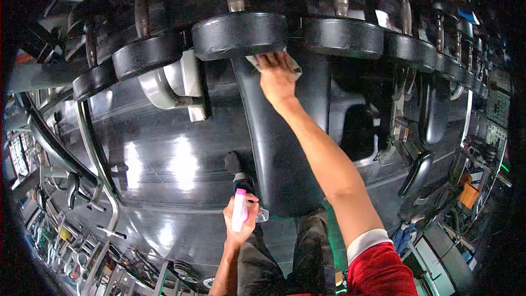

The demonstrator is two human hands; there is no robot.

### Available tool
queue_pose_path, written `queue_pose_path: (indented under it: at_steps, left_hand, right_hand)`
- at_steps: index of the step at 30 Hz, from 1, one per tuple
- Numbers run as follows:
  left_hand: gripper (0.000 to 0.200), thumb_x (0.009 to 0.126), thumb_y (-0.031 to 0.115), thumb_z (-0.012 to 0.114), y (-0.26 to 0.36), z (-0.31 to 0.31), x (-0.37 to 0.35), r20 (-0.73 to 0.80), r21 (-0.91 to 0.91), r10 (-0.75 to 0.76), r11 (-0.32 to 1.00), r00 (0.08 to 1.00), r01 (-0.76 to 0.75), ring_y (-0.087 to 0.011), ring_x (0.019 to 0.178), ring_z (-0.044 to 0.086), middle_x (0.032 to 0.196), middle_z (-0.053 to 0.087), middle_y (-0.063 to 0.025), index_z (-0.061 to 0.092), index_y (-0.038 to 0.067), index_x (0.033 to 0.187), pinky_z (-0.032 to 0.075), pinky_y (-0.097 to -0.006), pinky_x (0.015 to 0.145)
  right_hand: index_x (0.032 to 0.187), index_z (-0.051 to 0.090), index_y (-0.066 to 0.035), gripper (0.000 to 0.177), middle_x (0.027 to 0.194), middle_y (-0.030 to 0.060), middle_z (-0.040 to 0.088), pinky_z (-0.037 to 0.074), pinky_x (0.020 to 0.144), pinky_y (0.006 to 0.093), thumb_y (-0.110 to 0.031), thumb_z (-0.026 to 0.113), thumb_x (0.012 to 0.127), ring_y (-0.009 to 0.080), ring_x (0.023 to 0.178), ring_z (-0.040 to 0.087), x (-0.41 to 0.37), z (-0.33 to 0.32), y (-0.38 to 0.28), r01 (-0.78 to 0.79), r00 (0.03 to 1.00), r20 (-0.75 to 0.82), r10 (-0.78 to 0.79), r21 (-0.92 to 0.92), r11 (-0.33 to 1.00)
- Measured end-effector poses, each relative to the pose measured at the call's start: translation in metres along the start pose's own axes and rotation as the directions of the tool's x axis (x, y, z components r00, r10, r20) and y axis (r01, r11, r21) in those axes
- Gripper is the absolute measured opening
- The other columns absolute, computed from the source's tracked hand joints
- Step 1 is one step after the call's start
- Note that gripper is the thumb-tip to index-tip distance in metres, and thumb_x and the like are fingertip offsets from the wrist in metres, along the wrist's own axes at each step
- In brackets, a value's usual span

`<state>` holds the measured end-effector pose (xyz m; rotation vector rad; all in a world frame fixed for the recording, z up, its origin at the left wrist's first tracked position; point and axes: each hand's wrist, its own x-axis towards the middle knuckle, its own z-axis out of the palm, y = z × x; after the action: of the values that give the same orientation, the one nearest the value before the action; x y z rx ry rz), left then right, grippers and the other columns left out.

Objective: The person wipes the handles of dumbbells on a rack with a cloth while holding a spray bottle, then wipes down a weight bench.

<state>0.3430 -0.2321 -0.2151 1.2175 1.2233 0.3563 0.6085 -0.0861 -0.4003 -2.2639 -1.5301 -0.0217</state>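
My right hand (278, 79) reaches forward and presses a pale cloth (293, 67) against the far end of a black padded bench (290, 148). Its fingertips lie partly hidden under the edge of a large black dumbbell (240, 35). Low in front of my body, my left hand (241, 222) is wrapped round a spray bottle (239, 211) with a white and pink top. The clear part of the bottle pokes out to the right of the fingers, close to the bench's near end.
A row of black dumbbells (343, 37) on a rack curves across the top, overhanging the bench. Left of the bench stands a grey machine frame (194, 87). Metal gym equipment (98, 148) lines the left side, and more machines (408, 142) stand on the right.
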Motion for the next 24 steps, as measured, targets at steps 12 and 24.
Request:
queue_pose_path:
  at_steps: [12,24]
  left_hand:
    - [0.015,0.085,0.006,0.064,-0.003,0.014,-0.013,0.021,0.021,-0.032,0.999,0.999,0.032,-0.0124,0.063,0.064,0.075,0.064,-0.0062,0.056,0.002,0.097,0.051,-0.0271,0.058]
    - [0.015,0.083,0.004,0.064,-0.013,0.003,-0.017,-0.052,-0.002,-0.042,0.999,0.998,0.042,-0.0134,0.063,0.064,0.076,0.065,-0.0076,0.055,0.001,0.095,0.051,-0.0269,0.058]
  right_hand:
    - [0.12,0.059,-0.021,0.037,0.139,-0.0018,0.046,0.031,0.111,0.0365,-0.01,0.05,0.085,0.0189,0.13,0.04,0.017,-0.013,0.027,0.497,0.811,0.273,-0.517,0.145,0.856]
    - [0.099,0.065,-0.014,0.02,0.11,0.003,0.063,0.042,0.1,0.0384,-0.015,0.057,0.081,0.0223,0.109,0.056,-0.012,0.015,-0.039,0.642,0.567,0.631,-0.529,0.063,0.764]
